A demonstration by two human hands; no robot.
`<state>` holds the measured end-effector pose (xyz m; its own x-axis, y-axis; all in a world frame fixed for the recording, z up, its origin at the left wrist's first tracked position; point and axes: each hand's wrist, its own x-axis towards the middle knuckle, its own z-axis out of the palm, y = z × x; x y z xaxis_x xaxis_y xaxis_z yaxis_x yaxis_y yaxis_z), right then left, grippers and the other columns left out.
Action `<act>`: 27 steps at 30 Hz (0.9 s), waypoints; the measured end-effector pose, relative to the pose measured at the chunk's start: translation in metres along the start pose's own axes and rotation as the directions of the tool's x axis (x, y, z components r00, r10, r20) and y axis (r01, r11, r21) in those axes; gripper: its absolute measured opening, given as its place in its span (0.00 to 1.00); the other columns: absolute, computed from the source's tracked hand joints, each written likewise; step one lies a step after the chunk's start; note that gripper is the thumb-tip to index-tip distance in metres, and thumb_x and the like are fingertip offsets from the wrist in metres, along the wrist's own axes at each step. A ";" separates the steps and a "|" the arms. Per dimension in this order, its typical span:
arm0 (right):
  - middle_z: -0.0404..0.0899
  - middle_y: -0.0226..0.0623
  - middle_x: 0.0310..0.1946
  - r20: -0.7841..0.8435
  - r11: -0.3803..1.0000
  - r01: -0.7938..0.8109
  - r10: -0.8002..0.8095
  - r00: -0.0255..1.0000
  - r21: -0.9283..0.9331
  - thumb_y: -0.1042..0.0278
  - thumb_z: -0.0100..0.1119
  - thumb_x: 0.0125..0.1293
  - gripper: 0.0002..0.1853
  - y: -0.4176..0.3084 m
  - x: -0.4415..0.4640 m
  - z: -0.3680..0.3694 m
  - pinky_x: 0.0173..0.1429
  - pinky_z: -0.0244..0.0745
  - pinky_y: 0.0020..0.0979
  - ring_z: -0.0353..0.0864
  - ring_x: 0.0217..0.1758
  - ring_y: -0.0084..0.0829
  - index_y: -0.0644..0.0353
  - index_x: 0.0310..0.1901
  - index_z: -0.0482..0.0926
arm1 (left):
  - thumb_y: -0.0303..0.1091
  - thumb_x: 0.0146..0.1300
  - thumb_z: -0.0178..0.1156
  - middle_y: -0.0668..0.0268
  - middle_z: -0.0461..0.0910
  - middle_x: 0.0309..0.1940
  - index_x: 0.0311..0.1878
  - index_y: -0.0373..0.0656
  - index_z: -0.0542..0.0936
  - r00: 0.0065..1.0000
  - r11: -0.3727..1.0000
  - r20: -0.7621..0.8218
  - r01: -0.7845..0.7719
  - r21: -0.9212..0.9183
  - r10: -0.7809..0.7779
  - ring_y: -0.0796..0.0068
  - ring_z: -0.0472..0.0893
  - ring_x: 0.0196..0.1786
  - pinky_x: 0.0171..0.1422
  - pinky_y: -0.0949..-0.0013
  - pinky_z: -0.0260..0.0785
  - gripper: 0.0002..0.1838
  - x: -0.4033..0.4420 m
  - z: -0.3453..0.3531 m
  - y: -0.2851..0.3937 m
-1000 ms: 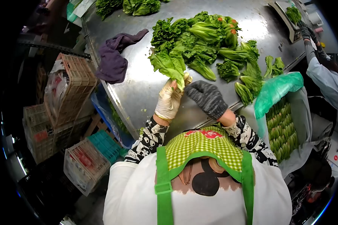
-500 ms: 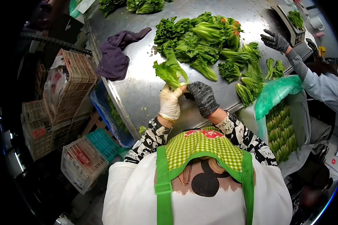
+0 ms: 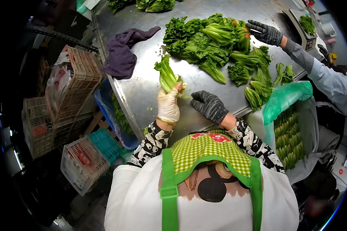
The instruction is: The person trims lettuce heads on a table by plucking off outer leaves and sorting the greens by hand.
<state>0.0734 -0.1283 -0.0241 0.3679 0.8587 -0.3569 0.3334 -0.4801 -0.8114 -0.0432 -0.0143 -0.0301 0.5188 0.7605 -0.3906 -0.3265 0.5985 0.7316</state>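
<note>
My left hand (image 3: 169,104), in a cream glove with bare fingertips, is closed round the base of a small leafy green lettuce (image 3: 166,75), its leaves pointing away from me. To its right, my right hand (image 3: 209,106) wears a dark grey knit glove and is apart from the lettuce. Its fingers look curled together; whether it holds anything is hidden. Beyond both hands a heap of green lettuce (image 3: 204,44) lies on the metal table (image 3: 142,92), with a smaller bunch (image 3: 260,73) at its right.
A purple cloth (image 3: 120,54) lies at the table's left. Crates (image 3: 71,84) and a blue lined bin (image 3: 115,119) stand left. A lined box of packed lettuce (image 3: 289,138) is at right. A co-worker's gloved hand (image 3: 266,34) reaches to the heap, near a scale (image 3: 300,29).
My right hand has moved away from the lettuce in my left hand, which now looks slimmer. The co-worker's hand has come from the scale to the heap.
</note>
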 end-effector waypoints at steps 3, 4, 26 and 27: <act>0.81 0.49 0.41 0.028 0.967 0.079 -0.088 0.996 0.242 0.58 0.62 0.60 0.23 -0.022 -0.006 -0.011 0.50 0.75 0.34 0.82 0.45 0.39 0.66 0.51 0.76 | 0.30 0.59 0.65 0.68 0.81 0.39 0.53 0.40 0.75 0.998 0.998 0.007 0.055 -0.006 -0.055 0.78 0.81 0.39 0.40 0.79 0.71 0.19 -0.005 0.009 -0.004; 0.81 0.49 0.41 0.037 0.944 0.091 -0.108 0.993 0.317 0.58 0.63 0.59 0.23 -0.027 -0.006 -0.012 0.50 0.76 0.33 0.82 0.44 0.38 0.66 0.51 0.76 | 0.30 0.59 0.66 0.68 0.81 0.39 0.53 0.40 0.75 0.998 0.998 0.017 0.062 -0.009 -0.062 0.78 0.81 0.39 0.40 0.80 0.71 0.19 -0.006 0.013 -0.007; 0.77 0.51 0.50 -0.442 0.913 -0.152 -0.035 0.896 -0.379 0.60 0.65 0.56 0.26 0.080 0.032 -0.039 0.55 0.72 0.37 0.78 0.51 0.44 0.64 0.55 0.74 | 0.26 0.66 0.55 0.61 0.79 0.43 0.57 0.39 0.71 0.866 0.745 0.141 0.487 -0.456 -0.479 0.71 0.77 0.35 0.46 0.65 0.72 0.17 0.012 0.001 -0.038; 0.77 0.51 0.50 -0.373 0.971 -0.154 0.077 0.924 -0.180 0.59 0.63 0.57 0.27 0.075 0.033 -0.039 0.55 0.72 0.39 0.78 0.50 0.45 0.64 0.55 0.74 | 0.26 0.66 0.55 0.61 0.79 0.42 0.57 0.39 0.71 0.861 0.746 0.123 0.491 -0.449 -0.493 0.71 0.77 0.35 0.46 0.65 0.73 0.17 0.015 -0.003 -0.042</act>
<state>0.1441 -0.1431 -0.0786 0.6900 0.6896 -0.2199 0.4238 -0.6312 -0.6496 -0.0243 -0.0275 -0.0688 0.7053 0.3291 -0.6279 -0.3437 0.9334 0.1032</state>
